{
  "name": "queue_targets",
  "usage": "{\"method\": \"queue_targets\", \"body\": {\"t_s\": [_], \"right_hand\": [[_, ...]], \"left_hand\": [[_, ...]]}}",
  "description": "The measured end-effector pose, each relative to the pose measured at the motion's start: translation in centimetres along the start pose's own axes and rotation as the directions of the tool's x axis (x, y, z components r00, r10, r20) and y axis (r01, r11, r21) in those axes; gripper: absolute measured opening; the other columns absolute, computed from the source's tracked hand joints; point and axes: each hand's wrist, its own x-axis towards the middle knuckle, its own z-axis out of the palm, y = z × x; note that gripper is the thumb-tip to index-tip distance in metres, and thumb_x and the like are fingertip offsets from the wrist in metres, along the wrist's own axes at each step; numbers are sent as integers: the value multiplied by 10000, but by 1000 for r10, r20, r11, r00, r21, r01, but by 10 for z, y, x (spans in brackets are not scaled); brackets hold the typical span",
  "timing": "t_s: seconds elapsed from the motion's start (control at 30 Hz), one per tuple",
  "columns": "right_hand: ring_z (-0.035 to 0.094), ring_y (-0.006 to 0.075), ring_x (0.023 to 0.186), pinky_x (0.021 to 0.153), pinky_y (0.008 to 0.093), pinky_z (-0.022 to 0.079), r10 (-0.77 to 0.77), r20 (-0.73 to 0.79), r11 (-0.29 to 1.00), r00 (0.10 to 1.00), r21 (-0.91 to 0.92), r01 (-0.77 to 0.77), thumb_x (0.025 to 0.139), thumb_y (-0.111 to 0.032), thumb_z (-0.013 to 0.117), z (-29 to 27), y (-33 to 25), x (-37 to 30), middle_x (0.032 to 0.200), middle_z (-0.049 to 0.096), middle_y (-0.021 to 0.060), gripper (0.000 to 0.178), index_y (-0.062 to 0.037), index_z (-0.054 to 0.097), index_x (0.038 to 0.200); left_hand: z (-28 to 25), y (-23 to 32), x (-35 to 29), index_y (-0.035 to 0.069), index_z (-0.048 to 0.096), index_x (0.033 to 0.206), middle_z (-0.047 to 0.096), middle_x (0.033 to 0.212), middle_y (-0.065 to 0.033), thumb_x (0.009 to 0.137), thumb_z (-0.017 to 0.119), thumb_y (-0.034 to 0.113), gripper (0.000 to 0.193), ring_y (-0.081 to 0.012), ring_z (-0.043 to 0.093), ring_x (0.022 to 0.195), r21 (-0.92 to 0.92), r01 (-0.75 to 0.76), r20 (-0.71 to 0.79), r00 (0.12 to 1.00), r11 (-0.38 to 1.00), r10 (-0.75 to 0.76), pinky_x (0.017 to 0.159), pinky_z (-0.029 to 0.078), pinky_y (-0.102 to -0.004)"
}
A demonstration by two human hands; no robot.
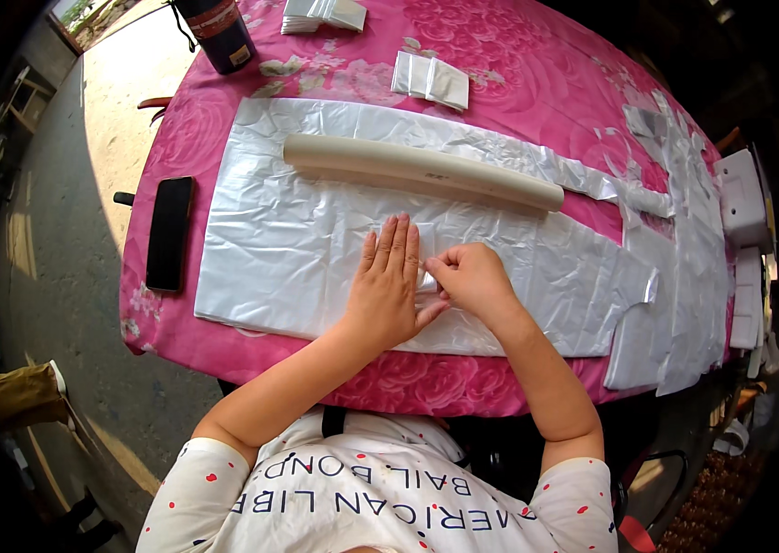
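Note:
My left hand lies flat with fingers together, pressing on a small folded white plastic bag that rests on a stack of flat white plastic bags. My right hand sits just to its right, fingers pinched on the folded piece's lower edge. A long cream-coloured tube lies across the stack beyond both hands.
A pink flowered tablecloth covers the table. A black phone lies at the left edge, and a dark bottle stands at the far left. Folded white bags and another pile lie at the back. More loose bags spread at the right.

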Motion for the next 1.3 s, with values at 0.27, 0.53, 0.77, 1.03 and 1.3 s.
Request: {"method": "queue_targets", "body": {"t_s": [0.27,0.53,0.77,1.03,1.3], "right_hand": [[633,256,761,701,340,499,-116,-31,871,993,-484,87,686,-203,702,-13,-16,-25,787,649,127,233,-28,625,820],[449,323,1173,996,427,339,-801,11,453,599,-644,616,807,-338,609,17,-5,9,1227,509,175,528,5,506,1196],[154,344,1372,1103,459,126,-696,172,585,697,-428,689,878,-503,453,91,-10,-44,1475,175,199,746,-24,243,1410],[117,323,1388,1115,450,78,-738,475,507,480,-80,858,911,-360,441,144,-27,-95,1472,176,207,606,-8,292,1381],[421,272,1238,1046,417,308,-800,535,278,271,-68,958,793,-113,603,81,-51,-53,1131,577,114,89,-25,611,798]], "left_hand": [[3,-6,-4,-118,132,1378,126,1459,-281,756,514,643,1055,-388,76,1382,0,-13,22,1000,1000,13,1107,38,-488],[-50,-16,-76,-27,414,1286,511,1238,-205,844,626,184,534,-280,515,1146,-810,196,198,979,553,-57,980,394,-397],[-58,-29,-205,-38,566,1123,625,1080,-136,933,510,146,270,-154,616,945,-531,840,816,472,-110,-334,857,486,-275],[-55,-22,-224,-23,667,908,678,814,-54,892,552,97,167,-76,607,748,-743,668,573,671,48,-470,664,488,-224],[-103,-27,-168,42,660,968,657,767,-118,714,699,46,257,-184,651,627,-448,342,167,940,826,-299,541,496,-261]]}}
